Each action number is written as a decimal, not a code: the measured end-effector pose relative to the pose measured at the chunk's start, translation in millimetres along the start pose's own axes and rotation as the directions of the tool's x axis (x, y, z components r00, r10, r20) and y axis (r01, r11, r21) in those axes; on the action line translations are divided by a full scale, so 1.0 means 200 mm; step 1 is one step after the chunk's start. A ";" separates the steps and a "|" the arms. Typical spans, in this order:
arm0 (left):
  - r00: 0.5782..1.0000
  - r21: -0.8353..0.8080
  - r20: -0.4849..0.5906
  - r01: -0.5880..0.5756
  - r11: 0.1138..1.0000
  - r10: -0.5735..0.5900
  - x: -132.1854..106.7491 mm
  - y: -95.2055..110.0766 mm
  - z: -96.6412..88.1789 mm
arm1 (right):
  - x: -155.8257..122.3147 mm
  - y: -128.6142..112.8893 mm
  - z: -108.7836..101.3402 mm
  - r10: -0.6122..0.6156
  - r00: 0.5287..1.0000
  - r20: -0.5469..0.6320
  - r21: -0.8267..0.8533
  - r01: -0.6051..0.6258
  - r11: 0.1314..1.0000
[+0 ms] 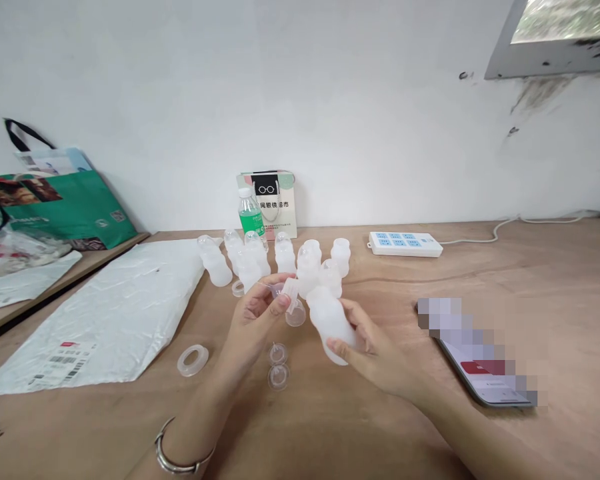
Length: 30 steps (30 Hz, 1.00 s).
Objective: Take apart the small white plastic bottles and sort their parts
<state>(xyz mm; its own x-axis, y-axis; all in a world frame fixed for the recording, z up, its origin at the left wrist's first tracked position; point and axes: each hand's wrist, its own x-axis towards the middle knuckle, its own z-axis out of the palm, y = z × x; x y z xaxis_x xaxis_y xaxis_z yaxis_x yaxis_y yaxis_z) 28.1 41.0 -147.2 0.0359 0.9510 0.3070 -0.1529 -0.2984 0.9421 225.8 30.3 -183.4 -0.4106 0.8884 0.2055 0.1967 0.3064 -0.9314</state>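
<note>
My right hand is wrapped round a translucent white plastic bottle, tilted with its neck pointing up and to the left. My left hand pinches a small clear cap or nipple piece at the bottle's mouth. A silver bangle sits on my left wrist. Several similar small bottles stand in a group just behind my hands. Two clear nipples lie on the table below my hands, and a clear ring lies to the left.
A white plastic mailing bag lies at left. A phone lies at right, a white power strip at the back. A green water bottle and a small paper bag stand by the wall. A green bag sits far left.
</note>
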 end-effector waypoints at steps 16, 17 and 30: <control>0.997 0.099 0.074 -0.001 0.995 -0.006 -0.01 0.00 0.02 | 0.01 0.04 0.02 0.104 0.994 -0.021 -0.161 -0.106 0.981; 0.997 0.092 0.078 -0.003 0.996 -0.004 -0.01 0.00 0.02 | 0.00 0.03 0.00 0.049 0.997 -0.062 -0.202 -0.060 0.977; 0.947 -0.087 0.318 0.071 0.994 -0.040 -0.05 0.00 0.05 | -0.01 -0.20 0.04 -0.652 0.751 -0.105 -0.553 0.500 0.666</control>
<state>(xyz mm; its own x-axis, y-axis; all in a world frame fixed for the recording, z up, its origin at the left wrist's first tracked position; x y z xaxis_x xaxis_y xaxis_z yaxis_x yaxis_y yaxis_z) 38.0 31.6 -148.8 0.3543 0.8870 0.2961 -0.2357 -0.2217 0.9462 211.9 12.9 -149.7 -0.3429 0.5038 0.7929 0.4185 0.8376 -0.3512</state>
